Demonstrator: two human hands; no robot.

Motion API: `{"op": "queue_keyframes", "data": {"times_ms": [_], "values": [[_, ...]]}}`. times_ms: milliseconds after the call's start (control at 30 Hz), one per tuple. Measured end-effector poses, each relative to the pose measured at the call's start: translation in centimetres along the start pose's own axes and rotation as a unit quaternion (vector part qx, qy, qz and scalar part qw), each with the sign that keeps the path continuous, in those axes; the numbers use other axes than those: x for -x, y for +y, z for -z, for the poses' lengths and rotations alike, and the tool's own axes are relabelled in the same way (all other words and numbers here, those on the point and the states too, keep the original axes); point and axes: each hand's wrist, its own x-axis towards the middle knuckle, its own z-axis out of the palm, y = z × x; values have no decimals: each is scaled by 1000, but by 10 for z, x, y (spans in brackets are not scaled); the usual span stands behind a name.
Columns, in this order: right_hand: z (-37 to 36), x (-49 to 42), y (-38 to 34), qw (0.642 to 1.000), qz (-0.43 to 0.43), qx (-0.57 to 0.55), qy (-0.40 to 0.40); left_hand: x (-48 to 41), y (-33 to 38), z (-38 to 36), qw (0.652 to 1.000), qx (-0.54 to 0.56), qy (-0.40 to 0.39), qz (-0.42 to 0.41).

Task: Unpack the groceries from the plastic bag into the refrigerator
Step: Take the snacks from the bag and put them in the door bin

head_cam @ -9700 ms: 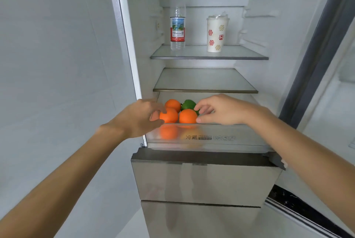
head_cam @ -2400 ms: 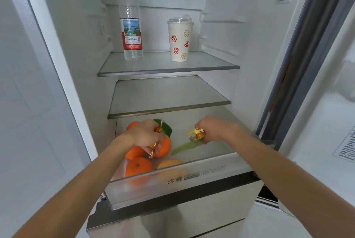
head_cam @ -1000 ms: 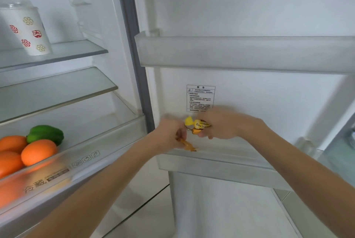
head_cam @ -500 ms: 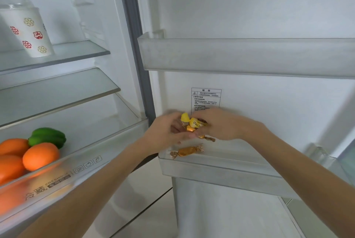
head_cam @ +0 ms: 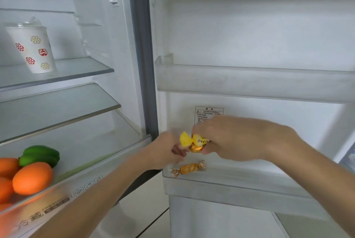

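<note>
Centre frame, fingers of our right hand (head_cam: pixel 238 138) pinch a half-hidden yellow-wrapped candy (head_cam: pixel 197 140). Our left hand (head_cam: pixel 165 151) is blurred; we cannot tell its grip.

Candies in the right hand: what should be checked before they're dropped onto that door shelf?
1. Grip: the right hand holds the yellow candy: ok.
2. Position over the lower door shelf: ok.
3. Room on the shelf beside the gold candy lying there: ok.
4. Drop path free of the left hand: not ok, it is close beside the yellow candy.
5. Number of candies held: cannot tell, fingers hide them.
</note>
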Motion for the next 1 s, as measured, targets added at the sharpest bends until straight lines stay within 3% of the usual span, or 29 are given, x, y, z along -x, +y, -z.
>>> {"op": "queue_keyframes", "data": {"times_ms": [167, 533, 700, 867, 1000], "values": [[-77, -42, 20, 993, -45, -46, -102, -3, -6, 1, 1000, -18, -7, -3], [-113, -73, 17, 997, -31, -52, -57, 10, -12, 4, 1000, -7, -17, -7], [-87, -71, 16, 995, -61, -60, -50, 31, -12, 18, 999, 16, 36, 6], [-49, -70, -17, 994, 6, -91, 57, 80, -10, 41, 993, 3, 89, 79], [-42, -77, -57, 985, 105, -107, 82, 132, -4, 45, 977, -32, 115, 175]]}}
